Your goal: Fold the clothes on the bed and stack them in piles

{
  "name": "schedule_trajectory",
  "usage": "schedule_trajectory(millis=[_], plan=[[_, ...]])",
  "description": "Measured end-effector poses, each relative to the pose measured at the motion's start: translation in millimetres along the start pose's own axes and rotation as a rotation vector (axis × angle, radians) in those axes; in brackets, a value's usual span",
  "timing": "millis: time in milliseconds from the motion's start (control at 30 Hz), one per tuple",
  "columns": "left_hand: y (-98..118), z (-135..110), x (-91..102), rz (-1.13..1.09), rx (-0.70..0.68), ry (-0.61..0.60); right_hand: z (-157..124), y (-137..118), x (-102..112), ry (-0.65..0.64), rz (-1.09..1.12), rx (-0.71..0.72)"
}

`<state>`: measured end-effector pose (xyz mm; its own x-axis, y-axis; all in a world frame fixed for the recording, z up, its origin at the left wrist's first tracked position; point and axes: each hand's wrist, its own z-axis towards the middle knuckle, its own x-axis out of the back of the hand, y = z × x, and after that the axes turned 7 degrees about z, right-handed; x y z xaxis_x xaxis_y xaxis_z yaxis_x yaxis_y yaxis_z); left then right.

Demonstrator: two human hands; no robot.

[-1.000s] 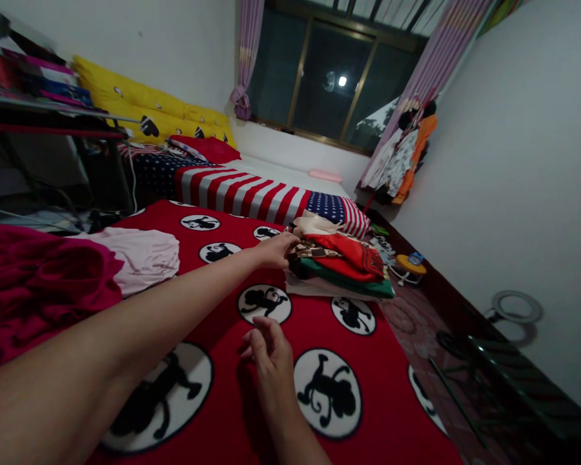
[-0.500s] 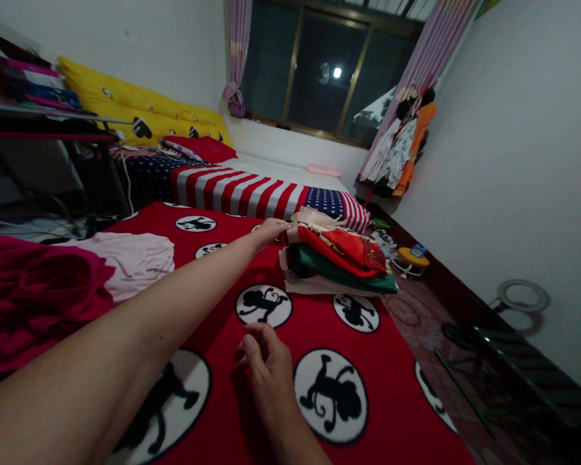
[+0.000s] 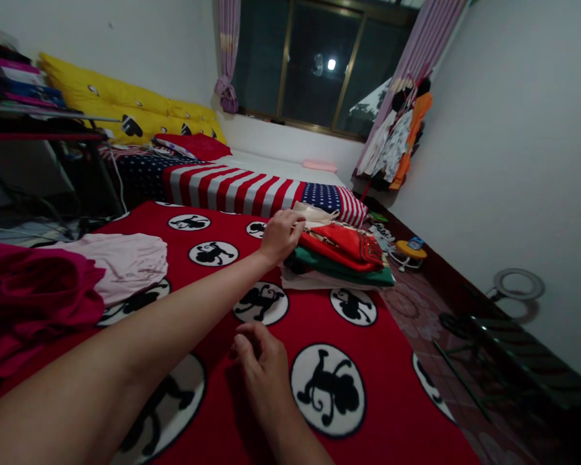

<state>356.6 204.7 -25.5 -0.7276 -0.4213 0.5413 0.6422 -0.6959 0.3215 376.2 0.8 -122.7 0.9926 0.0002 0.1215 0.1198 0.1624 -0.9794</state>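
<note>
My left hand [image 3: 281, 236] reaches across to the left edge of a folded stack of clothes. Its fingers are bent together at the corner of the red garment [image 3: 341, 247] on top, and the fingertips are partly hidden. Beneath the red garment lie a folded green garment [image 3: 368, 274] and pale cloth [image 3: 310, 279]. A cream piece [image 3: 314, 213] sits at the back of the stack. Nearer to me, my right hand [image 3: 262, 361] hovers over or rests on the red blanket [image 3: 392, 387], its fingers loosely curved, thumb apart, holding nothing.
A crumpled magenta garment [image 3: 39, 290] and a pale pink one [image 3: 126, 261] lie on the left. Beyond is a bed with a striped, starred cover [image 3: 237, 190]. On the right floor stand a yellow stool [image 3: 411, 250] and a dark bench [image 3: 527, 361].
My left hand has lifted slightly and bent at the wrist, moving right against the red garment's corner. My right hand has barely moved. The view has shifted a little.
</note>
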Motion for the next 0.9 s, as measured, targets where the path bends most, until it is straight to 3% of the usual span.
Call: schedule_trajectory(millis=[100,167,233,367,600,767,900], plan=[[15.9,-3.7,-2.8,0.104,-0.201,-0.256,-0.1,-1.5,0.3,0.006,-0.019,0.004],[19.2,-8.3,-7.2,0.177,-0.238,-0.410,0.0,-2.3,0.6,0.002,-0.021,-0.001],[18.6,-13.0,-11.4,0.248,-0.265,-0.486,-0.1,-3.1,0.8,0.000,-0.030,0.004],[14.9,-13.5,-14.2,0.326,-0.287,-0.492,-1.2,-3.7,0.7,0.013,-0.072,0.015],[11.5,22.7,-15.7,0.255,-0.016,-0.436,-1.3,-3.5,0.9,0.009,-0.098,0.022],[6.0,42.6,-18.7,0.285,0.061,-0.480,-1.4,-5.7,2.0,0.010,-0.107,0.006],[1.8,58.9,-17.2,0.285,0.116,-0.445,-2.2,-3.8,1.6,0.008,-0.110,0.006]])
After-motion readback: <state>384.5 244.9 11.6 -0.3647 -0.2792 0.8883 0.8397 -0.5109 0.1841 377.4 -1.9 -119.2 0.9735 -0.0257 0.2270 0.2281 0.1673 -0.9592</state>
